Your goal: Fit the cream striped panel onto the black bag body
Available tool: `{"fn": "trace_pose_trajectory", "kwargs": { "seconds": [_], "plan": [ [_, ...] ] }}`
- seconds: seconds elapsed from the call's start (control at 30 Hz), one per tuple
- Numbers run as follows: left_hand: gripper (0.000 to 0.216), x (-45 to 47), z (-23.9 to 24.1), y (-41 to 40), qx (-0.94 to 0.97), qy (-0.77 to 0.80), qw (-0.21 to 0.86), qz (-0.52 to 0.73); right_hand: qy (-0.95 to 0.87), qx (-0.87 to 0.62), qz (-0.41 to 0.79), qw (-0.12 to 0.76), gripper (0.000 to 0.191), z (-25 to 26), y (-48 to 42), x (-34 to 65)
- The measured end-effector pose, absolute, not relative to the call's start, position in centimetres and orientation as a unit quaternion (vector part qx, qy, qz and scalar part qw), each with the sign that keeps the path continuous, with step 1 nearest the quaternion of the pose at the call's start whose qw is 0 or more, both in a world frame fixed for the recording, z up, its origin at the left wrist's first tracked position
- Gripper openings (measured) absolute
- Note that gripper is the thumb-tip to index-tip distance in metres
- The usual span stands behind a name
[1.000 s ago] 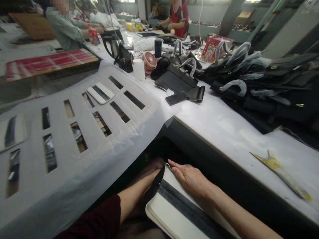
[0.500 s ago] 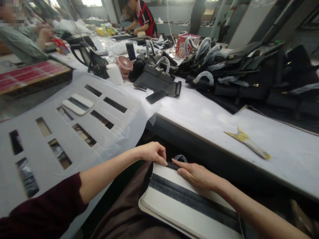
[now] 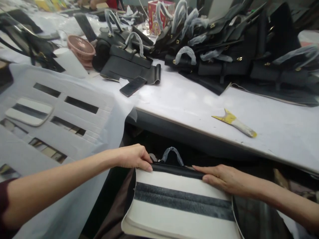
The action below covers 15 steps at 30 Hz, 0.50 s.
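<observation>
Across my lap lies a handbag panel (image 3: 179,182), off-white with a dark band along its length. A black rolled edge runs along its far side, and a plastic-wrapped handle (image 3: 173,154) rises behind that edge. My left hand (image 3: 139,157) pinches the edge near its left end, thumb on the near side. Further right, my right hand (image 3: 221,177) grips the same edge between thumb and outstretched fingers. The bag's lower part runs out of the picture.
On the white table (image 3: 174,96) lie a yellow-ended spatula (image 3: 234,122), a phone (image 3: 133,86), a pink fan (image 3: 81,48) and many black handbags (image 3: 224,56). A slotted white board (image 3: 62,109) at left carries another off-white panel (image 3: 29,111).
My hands have moved apart along the black edge, showing more of the edge and handle. The bag now faces me more squarely. The view has turned down and right.
</observation>
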<state>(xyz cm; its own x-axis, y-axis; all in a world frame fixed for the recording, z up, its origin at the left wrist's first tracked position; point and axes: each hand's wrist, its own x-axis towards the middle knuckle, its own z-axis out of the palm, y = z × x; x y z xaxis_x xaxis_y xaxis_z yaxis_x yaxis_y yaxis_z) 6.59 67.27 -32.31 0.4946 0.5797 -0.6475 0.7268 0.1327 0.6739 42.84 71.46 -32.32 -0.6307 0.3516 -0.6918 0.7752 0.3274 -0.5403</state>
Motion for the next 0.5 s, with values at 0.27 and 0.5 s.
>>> {"fn": "trace_pose_trajectory", "kwargs": {
  "seconds": [0.27,0.5],
  "plan": [
    [0.025,7.4,-32.4,67.5,0.686,0.501,0.521,-0.082,0.824,0.273,-0.459,0.188,0.053,-33.6,70.8,34.4],
    [0.029,7.8,-32.3,67.9,0.706,0.493,0.496,-0.112,0.823,0.277,-0.459,0.188,0.053,-33.5,70.1,29.4]
  ]
}}
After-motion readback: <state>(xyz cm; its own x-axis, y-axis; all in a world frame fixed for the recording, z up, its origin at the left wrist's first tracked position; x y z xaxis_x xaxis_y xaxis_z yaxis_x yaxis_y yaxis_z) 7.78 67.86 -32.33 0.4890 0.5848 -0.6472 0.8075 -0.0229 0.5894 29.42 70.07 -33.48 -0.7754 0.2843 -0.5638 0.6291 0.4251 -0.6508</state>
